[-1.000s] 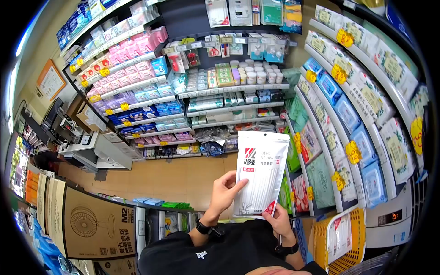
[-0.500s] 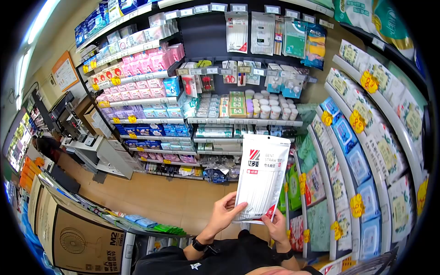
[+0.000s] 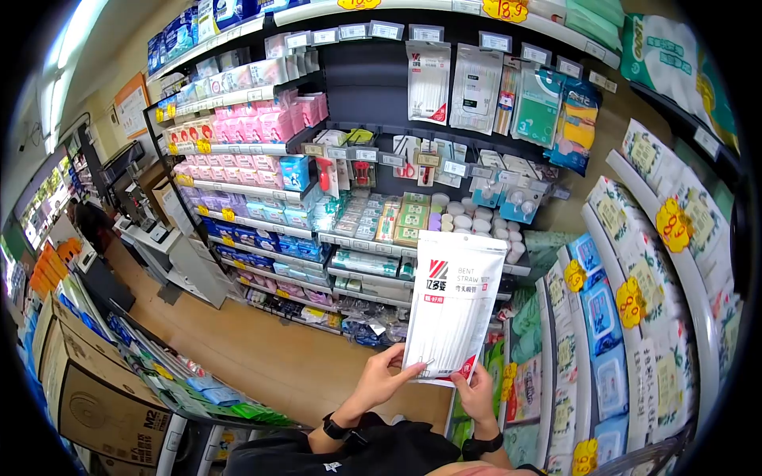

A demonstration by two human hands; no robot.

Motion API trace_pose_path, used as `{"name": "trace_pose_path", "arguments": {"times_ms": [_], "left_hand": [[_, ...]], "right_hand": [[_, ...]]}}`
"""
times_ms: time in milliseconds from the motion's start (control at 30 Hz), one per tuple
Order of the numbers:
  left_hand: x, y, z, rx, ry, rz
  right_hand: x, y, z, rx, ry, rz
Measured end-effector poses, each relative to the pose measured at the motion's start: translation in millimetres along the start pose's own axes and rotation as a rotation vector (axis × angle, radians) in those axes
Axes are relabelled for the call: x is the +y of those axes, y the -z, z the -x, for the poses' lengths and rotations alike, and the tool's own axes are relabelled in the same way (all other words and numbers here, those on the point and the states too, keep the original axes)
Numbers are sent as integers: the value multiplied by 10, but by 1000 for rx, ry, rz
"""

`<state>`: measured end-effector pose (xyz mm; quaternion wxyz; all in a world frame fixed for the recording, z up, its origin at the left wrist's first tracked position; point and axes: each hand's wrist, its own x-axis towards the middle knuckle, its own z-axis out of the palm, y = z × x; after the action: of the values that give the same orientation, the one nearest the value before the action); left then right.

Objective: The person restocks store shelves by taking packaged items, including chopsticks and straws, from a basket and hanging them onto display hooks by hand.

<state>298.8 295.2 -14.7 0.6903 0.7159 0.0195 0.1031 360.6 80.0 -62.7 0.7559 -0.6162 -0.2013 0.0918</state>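
Straw pack (image 3: 451,313) held up in front.
The left hand's (image 3: 382,379) grip pinches its low left corner, the right hand's (image 3: 475,394) the low right. Picking up looks done (a twin (image 3: 428,79) hangs ahead); it's not put down yet.

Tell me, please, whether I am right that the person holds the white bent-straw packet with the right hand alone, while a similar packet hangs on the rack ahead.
Not quite: the head view shows the left hand and the right hand both holding the white bent-straw packet. A similar packet does hang on the rack ahead.
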Motion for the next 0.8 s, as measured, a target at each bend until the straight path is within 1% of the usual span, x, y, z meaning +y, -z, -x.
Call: {"name": "trace_pose_path", "arguments": {"times_ms": [67,133,233,333,433,533,567,600,667,700,733,800], "left_hand": [[-54,-43,-111,12,-10,-2],[-98,-71,-210,14,-19,-2],[-84,-45,-378,-4,-21,-93],[-28,-6,-586,8,26,-125],[-61,58,-860,89,-125,-178],[17,150,-1143,99,-111,-183],[66,235,-1365,91,-65,-142],[70,296,-1504,87,-67,-140],[61,403,-1789,93,-184,-163],[103,399,-1932,134,-219,-23],[141,427,-2070,128,-219,-23],[218,499,-2358,209,-291,81]], "right_hand": [[0,54,-103,35,5,-42],[1,132,-243,24,11,-32],[-40,178,-482,15,25,-24],[-81,160,-765,9,45,-20],[-137,137,-1043,4,67,7],[-235,110,-1409,-14,92,38],[-260,81,-1650,-25,113,50],[-290,46,-1801,-21,115,51],[-353,-21,-2113,-26,157,45],[-386,-53,-2278,-38,156,23],[-422,-71,-2433,-52,155,44],[-450,-123,-2759,-47,189,41]]}}
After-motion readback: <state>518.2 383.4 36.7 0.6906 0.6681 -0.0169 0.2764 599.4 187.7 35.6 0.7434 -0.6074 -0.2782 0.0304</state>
